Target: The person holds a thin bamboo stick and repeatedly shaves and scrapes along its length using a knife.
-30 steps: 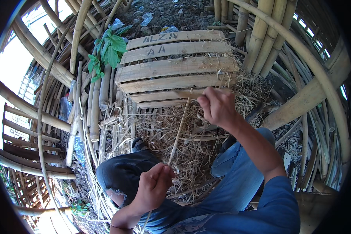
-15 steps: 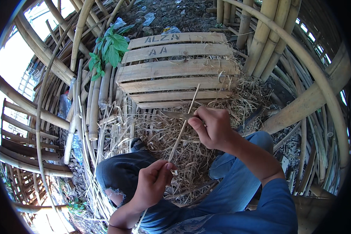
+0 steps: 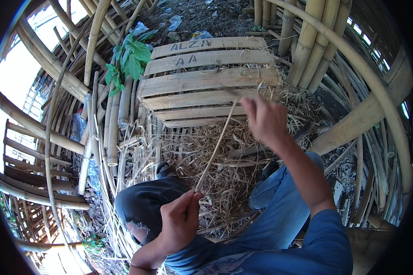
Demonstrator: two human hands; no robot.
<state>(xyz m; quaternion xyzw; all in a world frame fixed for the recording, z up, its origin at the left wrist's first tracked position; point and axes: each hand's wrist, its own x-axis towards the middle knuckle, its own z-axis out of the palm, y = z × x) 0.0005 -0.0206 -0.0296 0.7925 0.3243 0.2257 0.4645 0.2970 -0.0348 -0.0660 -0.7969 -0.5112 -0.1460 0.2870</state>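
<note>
So, pale strip pinched in L hand, long end beyond fingers, R hand w/ blurred knife.

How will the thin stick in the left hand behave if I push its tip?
The stick looks fairly stiff, extending nearly straight beyond the left hand. Being slender, it is probably light. A push at the tip may flex it, since the grip sits far below.

Two hands, one stick, one knife
</note>
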